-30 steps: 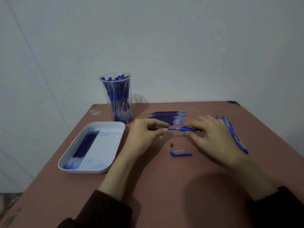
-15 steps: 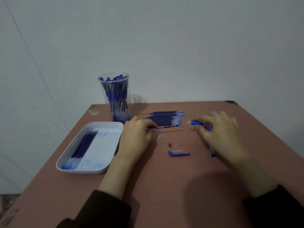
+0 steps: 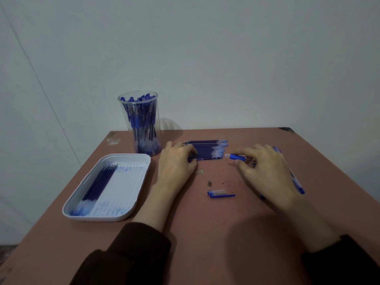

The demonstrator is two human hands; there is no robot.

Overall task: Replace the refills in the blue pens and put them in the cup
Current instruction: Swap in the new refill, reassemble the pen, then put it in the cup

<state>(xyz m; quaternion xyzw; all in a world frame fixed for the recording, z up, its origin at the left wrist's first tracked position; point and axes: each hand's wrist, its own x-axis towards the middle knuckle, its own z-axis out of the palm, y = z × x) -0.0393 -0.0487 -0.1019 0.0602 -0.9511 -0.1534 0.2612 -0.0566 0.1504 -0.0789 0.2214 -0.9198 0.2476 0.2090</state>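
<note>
Mid-frame: refills (image 3: 207, 150) lying left-to-right under curled fingertips of left hand (image 3: 176, 161), grip unclear | right hand (image 3: 265, 167) pinching pen barrel (image 3: 236, 156) just right of row, nose leftward | left hand nearer.

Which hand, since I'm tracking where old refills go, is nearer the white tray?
Left. The left hand lies just right of the tray, fingers on the loose refills; the right hand is farther right, holding a pen.
</note>
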